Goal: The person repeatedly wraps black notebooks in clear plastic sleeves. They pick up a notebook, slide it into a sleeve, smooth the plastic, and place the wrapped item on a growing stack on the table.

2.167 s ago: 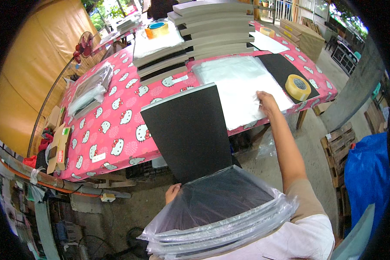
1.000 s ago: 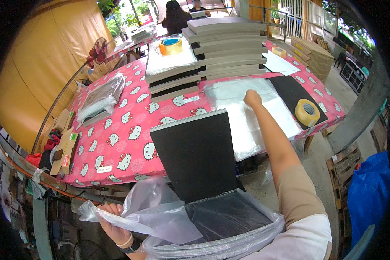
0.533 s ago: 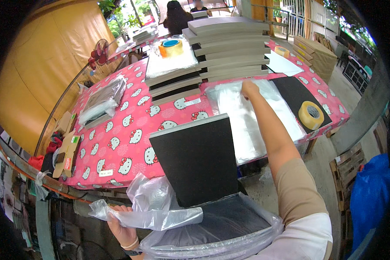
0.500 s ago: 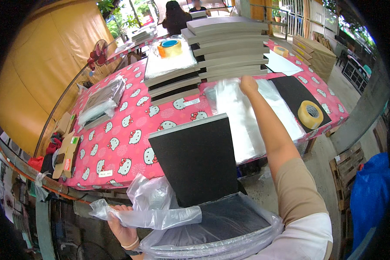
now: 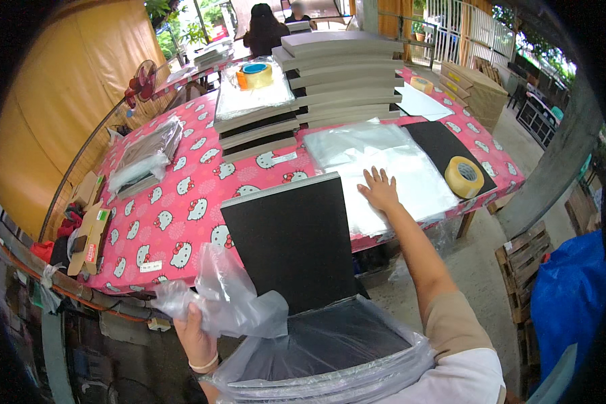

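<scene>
My left hand (image 5: pixel 197 337) is closed around a crumpled clear plastic bag (image 5: pixel 232 293), whose loose part rises above my fingers. With fingers spread, my right hand (image 5: pixel 380 191) lies on a pile of clear plastic bags (image 5: pixel 411 175) near the table's front edge. Between my arms a black slab with pale grey edges (image 5: pixel 289 242) stands tilted against the table edge. Below it, close to my body, lies a stack of black slabs wrapped in clear plastic (image 5: pixel 337 340); its lower side is hidden.
The table has a pink patterned cloth (image 5: pixel 195 232). Tall piles of slabs (image 5: pixel 347 81) stand at the back, beside a shorter pile topped with tape rolls (image 5: pixel 254 75). A roll of clear tape (image 5: pixel 464 177) rests on a black sheet (image 5: pixel 444 145) at right. A plastic-wrapped bundle (image 5: pixel 145 158) lies left.
My right hand has come back from the far edge of the plastic bags toward me, and its fingers have spread. The plastic in my left hand has lifted and bunched up.
</scene>
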### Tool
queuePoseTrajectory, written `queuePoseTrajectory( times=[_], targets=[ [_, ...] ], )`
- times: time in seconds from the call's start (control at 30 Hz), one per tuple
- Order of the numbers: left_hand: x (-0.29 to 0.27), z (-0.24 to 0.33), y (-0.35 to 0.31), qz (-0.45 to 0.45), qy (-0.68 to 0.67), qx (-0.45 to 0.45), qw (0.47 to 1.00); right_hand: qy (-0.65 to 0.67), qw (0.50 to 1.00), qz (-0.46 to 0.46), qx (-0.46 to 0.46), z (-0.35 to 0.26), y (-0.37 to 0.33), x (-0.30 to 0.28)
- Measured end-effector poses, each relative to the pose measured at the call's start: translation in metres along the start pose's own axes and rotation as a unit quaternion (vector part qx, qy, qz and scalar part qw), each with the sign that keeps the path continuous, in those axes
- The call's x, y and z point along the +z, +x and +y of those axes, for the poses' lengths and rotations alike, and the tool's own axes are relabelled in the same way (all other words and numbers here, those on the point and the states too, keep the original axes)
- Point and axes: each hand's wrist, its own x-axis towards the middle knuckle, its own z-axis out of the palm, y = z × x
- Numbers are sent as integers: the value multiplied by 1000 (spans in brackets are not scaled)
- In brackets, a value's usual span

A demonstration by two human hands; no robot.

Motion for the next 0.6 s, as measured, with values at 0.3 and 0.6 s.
queuePoseTrajectory(
  times=[0.3,0.6],
  targets=[
    [89,3,39,-209,266,119,934,576,791,-16,-207,-171,-111,-160],
    [105,-28,48,-223,-19,-111,968,682,711,-169,-34,-165,-131,-144]
  ],
)
